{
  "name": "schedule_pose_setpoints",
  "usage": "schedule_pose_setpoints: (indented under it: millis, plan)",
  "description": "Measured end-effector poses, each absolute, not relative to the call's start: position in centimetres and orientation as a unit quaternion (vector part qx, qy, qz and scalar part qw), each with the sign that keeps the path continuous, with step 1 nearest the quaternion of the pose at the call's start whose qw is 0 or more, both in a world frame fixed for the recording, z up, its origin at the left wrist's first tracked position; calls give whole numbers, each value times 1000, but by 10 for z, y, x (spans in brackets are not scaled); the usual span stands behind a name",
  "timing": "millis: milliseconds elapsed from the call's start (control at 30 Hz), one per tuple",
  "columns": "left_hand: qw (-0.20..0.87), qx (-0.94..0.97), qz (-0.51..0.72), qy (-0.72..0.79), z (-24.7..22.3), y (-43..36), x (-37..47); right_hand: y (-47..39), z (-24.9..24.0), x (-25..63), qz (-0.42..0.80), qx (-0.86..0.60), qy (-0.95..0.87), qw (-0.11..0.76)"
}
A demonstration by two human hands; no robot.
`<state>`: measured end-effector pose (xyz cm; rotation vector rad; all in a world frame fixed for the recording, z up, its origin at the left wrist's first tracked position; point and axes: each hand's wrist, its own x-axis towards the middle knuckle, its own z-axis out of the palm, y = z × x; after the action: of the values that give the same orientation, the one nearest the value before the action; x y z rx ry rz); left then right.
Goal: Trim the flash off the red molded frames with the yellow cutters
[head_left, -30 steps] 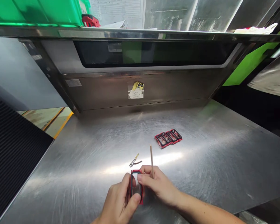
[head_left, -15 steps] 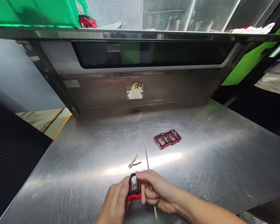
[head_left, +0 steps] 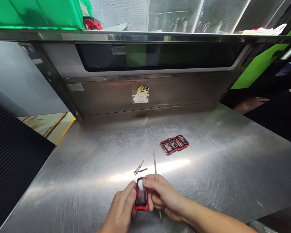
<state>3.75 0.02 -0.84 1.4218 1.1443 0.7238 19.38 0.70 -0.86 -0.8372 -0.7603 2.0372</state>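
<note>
Between my hands is a small red and black rectangular frame (head_left: 141,206), open through its middle. My left hand (head_left: 122,205) grips its left side with thumb and fingers. My right hand (head_left: 166,197) pinches its upper right side and also holds a thin wooden stick (head_left: 155,161), which points up past the knuckles. Just beyond the hands lie small pliers (head_left: 140,169), their jaws toward the left. Farther off, to the right, several similar red and black frames (head_left: 174,144) lie side by side on the metal table (head_left: 87,168).
A metal shelf edge (head_left: 135,37) crosses above the table's back, with a green bin (head_left: 34,14) at its left. A small bag (head_left: 141,95) is on the back panel. A black ribbed surface (head_left: 16,161) borders the table's left side.
The frame in my hands has tilted, so more of its opening shows. The stick's upper end has shifted slightly right. At the far right, background shapes have changed.
</note>
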Motion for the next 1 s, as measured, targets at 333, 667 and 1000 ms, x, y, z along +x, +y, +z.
schedule_pose_setpoints:
  millis: [333,667,1000]
  plan:
    - [577,636,299,416,0,3,40,7,-9,191,728,-375,-379,431]
    - [531,685,309,391,-9,2,37,-4,-7,195,674,-368,-468,438]
    - [436,672,375,466,-14,-4,37,-2,-6,203,620,-368,-532,444]
